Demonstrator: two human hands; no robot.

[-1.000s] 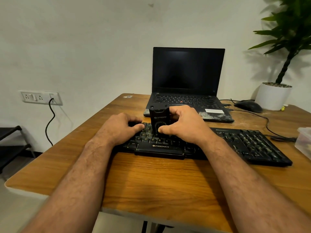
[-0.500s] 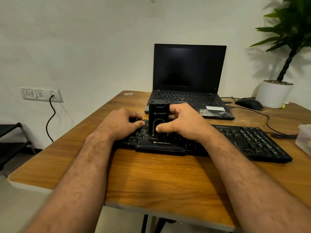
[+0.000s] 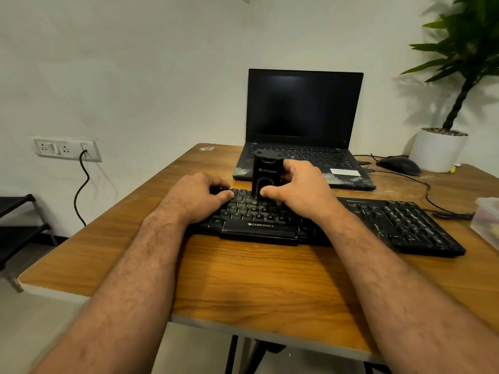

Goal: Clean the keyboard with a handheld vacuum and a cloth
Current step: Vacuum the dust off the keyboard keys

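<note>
The bare edge of the brown wood-grain tabletop [image 3: 256, 279] is lying nearest, with both forearms crossing it toward the black full-size wired keyboard [image 3: 405, 225], which is sitting across the table's middle. The left hand [image 3: 198, 197] is resting on the keyboard's left end with its fingers curled over the keys and its thumb lying along them, apparently steadying the board; it is grasping nothing that can be seen. The right hand [image 3: 299, 191] is clasping the small upright black box-shaped handheld vacuum [image 3: 266, 175], thumb on its front face and fingers wrapped behind, with the base standing on the upper key rows. Probable faults from here: downward pressure could be dislodging keycaps; an upright, narrow body could be tipping if the clasp loosens; a lateral sweep could be pushing the keyboard if the steadying hand lifts. Further back, the open black laptop [image 3: 302, 114] is standing just behind the vacuum, so an overshoot could be striking it. No cloth is visible.
</note>
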